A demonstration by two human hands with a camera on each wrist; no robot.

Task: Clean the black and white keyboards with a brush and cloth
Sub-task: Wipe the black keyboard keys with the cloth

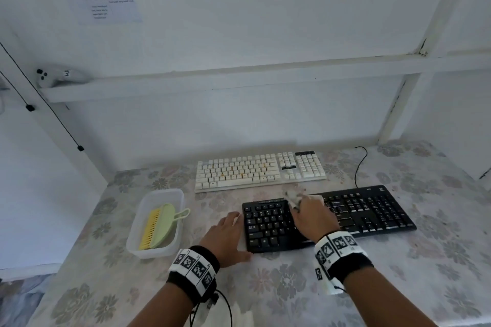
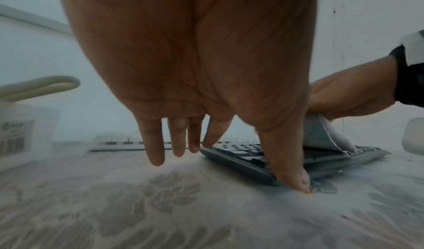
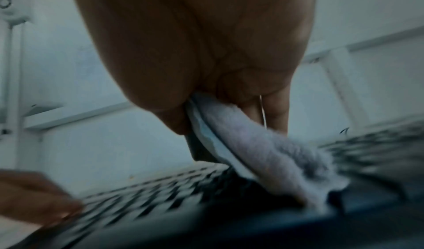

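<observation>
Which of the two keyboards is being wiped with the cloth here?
The black keyboard, nearer the person: the right hand holds the cloth on it. The white keyboard behind lies untouched.

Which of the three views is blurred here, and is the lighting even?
Head view: sharp on the black keyboard, light flat and dim, edges bowed by the wide lens. Left wrist view: left hand fairly crisp, tablecloth smeared. Right wrist view: heavy motion blur over the keys and cloth, right hand dark.
</observation>
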